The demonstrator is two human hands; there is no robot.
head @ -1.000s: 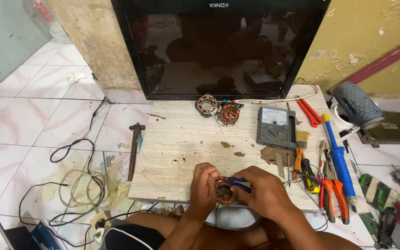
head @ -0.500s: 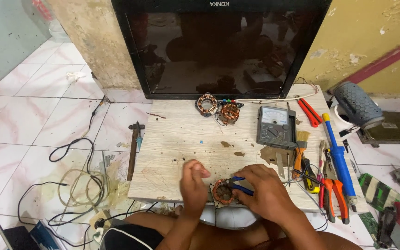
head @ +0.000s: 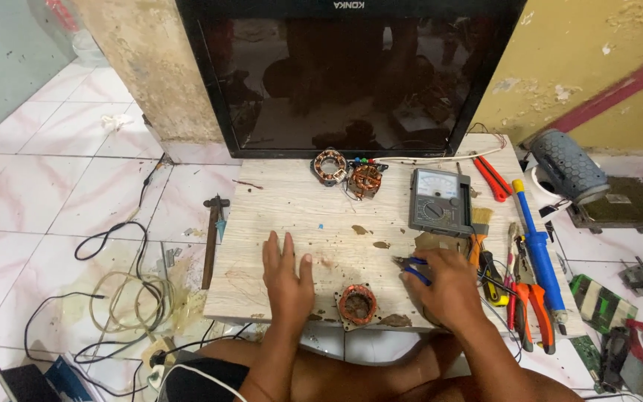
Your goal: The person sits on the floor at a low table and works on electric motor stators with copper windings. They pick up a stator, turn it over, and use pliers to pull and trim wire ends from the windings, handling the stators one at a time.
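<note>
Stator [head: 356, 304] lying free on board [head: 292, 216], untouched, left hand [head: 286, 277] flat and open beside, right hand [head: 452, 286] closed on blue-handled pliers [head: 414, 269].

Soft even daylight, faint shadows, dim reflections on the dark screen [head: 351, 74] — edges bowed, slight blur.

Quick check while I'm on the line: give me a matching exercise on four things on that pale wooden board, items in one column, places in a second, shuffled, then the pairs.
Items
1. round copper-wound motor stator
2. grey analogue multimeter
3. left hand
4. orange-handled pliers

Places
A. flat on the board, palm down, left of the stator
B. at the board's right edge, beside the long blue tool
C. at the near edge, between the two hands
D. toward the far side, just below the black screen

Pairs: 1-C, 2-D, 3-A, 4-B
</note>
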